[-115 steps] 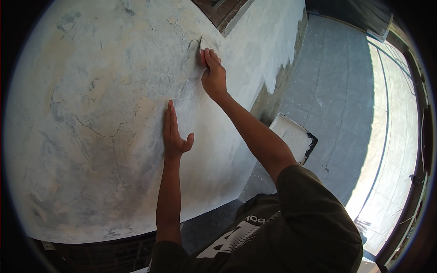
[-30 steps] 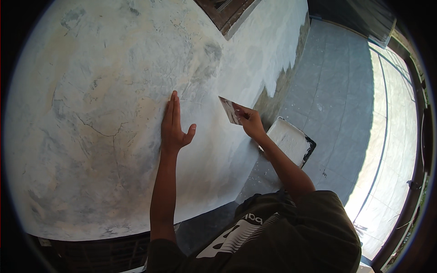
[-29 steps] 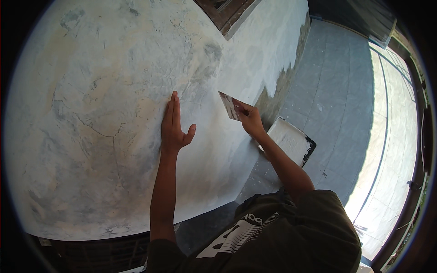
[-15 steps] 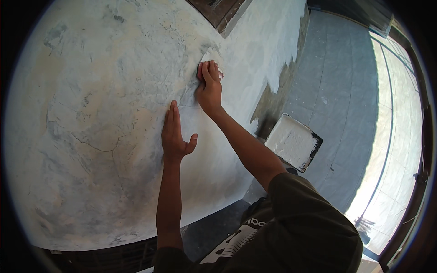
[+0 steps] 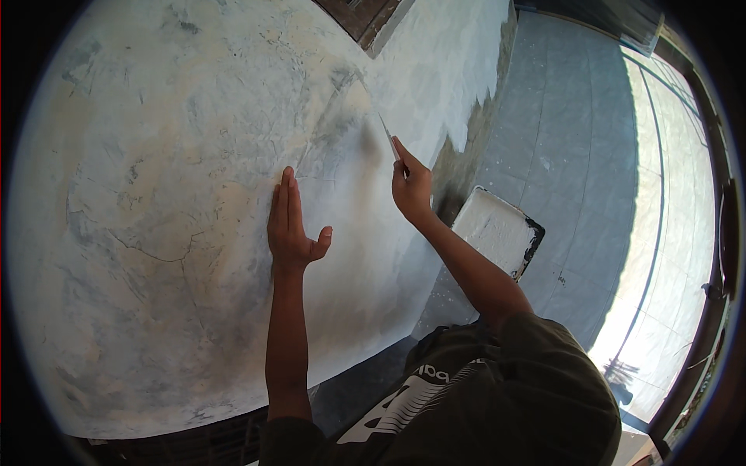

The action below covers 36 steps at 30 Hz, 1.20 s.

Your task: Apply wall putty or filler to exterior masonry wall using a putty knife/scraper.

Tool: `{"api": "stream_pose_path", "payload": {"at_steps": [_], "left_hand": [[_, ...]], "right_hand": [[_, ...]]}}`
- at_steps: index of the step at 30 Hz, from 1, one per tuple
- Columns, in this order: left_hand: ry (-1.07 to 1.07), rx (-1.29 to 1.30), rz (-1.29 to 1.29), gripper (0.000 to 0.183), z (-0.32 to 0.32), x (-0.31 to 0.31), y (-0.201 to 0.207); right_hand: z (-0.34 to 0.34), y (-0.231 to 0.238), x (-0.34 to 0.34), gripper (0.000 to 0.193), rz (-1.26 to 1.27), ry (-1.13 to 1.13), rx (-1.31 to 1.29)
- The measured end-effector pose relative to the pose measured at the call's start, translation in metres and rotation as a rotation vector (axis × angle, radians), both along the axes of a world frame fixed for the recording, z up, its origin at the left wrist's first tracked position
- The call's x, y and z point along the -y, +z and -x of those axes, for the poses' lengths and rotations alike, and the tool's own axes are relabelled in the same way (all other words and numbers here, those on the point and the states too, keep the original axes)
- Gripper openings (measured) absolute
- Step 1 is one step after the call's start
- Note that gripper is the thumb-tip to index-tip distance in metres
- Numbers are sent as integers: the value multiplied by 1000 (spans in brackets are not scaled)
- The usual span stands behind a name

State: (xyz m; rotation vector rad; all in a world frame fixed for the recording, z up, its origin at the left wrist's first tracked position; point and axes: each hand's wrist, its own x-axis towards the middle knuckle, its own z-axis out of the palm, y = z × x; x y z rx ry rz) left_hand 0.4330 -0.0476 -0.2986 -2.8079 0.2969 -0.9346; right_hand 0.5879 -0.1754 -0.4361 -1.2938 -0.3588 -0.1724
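My left hand (image 5: pixel 292 225) lies flat against the patchy white and grey wall (image 5: pixel 179 311), fingers together and thumb held out. My right hand (image 5: pixel 412 182) is closed around a thin-bladed putty knife (image 5: pixel 388 133), seen nearly edge-on. The blade points up and to the left, and its far end is close to the wall; whether it touches I cannot tell. Most of the knife's handle is hidden inside my fist. Fine cracks and smeared grey marks run over the wall left of the knife.
Right of my right forearm, a black-rimmed tray (image 5: pixel 536 239) coated with white paste rests on the grey tiled floor (image 5: pixel 579 155). A brown wooden frame (image 5: pixel 364 19) is set in the wall above. Bare grey wall shows along the ragged edge of the white coat.
My right hand has moved right and down, away from the wall's cracked patch. The knife, pressed to the wall before, is now turned edge-on. My left hand stays on the wall.
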Motion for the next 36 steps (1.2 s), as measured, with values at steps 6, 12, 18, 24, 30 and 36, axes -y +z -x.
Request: {"api": "stream_pose_path", "payload": {"at_steps": [6,12,18,24,30,36], "left_hand": [[-40,-10,1,83,-14,1,-3],[-80,14,138,87,-5,2,-1],[-149,92,279,93,-3,-9,-6],[-126,64,252,90,-5,0,1],[-100,27,190,87,-5,-3,-1],[-70,5,147,86,-6,1,-2]], "right_hand": [[-64,54,-75,63,-133,-116,32],[31,75,-76,69,-58,14,179],[100,4,-8,64,-145,432,244],[96,-81,54,39,-192,710,-371],[27,-43,26,44,-321,397,-218],[-38,19,4,43,-194,127,21]]}}
